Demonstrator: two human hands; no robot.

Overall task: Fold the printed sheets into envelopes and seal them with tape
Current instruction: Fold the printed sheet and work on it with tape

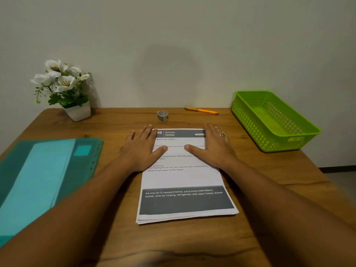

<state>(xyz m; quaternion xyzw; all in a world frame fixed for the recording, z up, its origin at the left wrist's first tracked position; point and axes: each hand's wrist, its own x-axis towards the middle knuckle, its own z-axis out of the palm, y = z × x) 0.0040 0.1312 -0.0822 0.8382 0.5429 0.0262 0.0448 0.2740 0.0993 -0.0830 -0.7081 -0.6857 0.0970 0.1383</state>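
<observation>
A potted plant (64, 87) is set at the far left of the table (192, 245), a teal folder (44, 180) nearer; an orange pen (201, 110) and a green basket (248, 124) are placed at the right.

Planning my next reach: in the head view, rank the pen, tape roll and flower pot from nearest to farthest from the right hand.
1. Pen, just beyond the right hand fingertips.
2. Tape roll, farther left, beyond the sheets.
3. Flower pot, far left corner by the wall.
</observation>
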